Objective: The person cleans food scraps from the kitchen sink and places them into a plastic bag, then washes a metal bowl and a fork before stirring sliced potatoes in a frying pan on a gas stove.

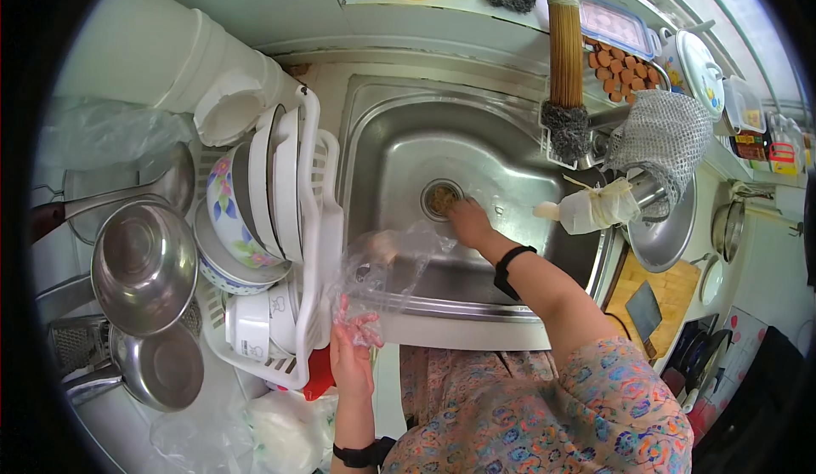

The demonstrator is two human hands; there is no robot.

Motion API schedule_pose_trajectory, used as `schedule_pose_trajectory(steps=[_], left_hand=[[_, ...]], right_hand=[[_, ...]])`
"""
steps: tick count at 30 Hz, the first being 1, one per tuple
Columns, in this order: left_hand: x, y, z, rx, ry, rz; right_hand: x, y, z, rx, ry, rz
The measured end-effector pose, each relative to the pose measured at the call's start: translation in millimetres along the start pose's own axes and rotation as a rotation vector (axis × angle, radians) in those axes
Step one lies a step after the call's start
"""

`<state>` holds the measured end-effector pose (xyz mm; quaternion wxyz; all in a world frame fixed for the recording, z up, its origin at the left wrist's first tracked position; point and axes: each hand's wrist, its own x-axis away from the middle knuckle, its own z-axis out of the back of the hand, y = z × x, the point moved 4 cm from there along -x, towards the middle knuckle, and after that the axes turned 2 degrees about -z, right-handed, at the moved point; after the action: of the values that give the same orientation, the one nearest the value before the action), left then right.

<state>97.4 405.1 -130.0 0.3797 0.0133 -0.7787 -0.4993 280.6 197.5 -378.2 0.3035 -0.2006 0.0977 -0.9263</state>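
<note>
My right hand (470, 222) reaches into the stainless steel sink (408, 155), its fingertips at the drain strainer (442, 200), where brownish scraps lie. Whether the fingers pinch any scraps cannot be made out. Near the sink's front left edge, my left hand (354, 356) grips the gathered top of a clear plastic bag (408, 263), partly red-tinted at the fingers. The bag spreads over the front left of the sink, and something pale shows through it. Both wrists wear black bands.
A white dish rack (312, 238) with bowls stands left of the sink, beside steel pans (145, 267). Over the sink's right side hang a bamboo brush (564, 47) and a metal mesh cloth (663, 136). Further right, a cleaver (644, 311) rests on a wooden cutting board (679, 289).
</note>
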Motion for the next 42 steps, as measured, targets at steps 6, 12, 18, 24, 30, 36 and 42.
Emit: schedule_pose_trajectory(steps=[6, 12, 18, 24, 30, 36, 42], left_hand=[[0, 2, -1, -0.011, 0.022, 0.005], [-1, 3, -4, -0.013, 0.001, -0.014], [-1, 2, -6, -0.006, 0.008, -0.015], [-3, 5, -7, -0.031, -0.007, -0.026], [-4, 8, -9, -0.026, -0.021, -0.04], [-5, 12, -17, -0.067, -0.021, -0.009], [-12, 9, -24, -0.08, -0.02, -0.017]], right_hand=[[-7, -16, 6, -0.05, 0.004, -0.095], [1, -17, -14, -0.137, 0.043, -0.024], [-31, -21, -30, -0.13, -0.127, -0.183], [-43, -25, -26, -0.091, -0.301, -0.335], [-32, -13, -16, -0.126, -0.07, -0.257], [3, -6, 26, -0.219, 0.233, -0.075], [55, -21, 115, -0.233, 0.342, -0.036]])
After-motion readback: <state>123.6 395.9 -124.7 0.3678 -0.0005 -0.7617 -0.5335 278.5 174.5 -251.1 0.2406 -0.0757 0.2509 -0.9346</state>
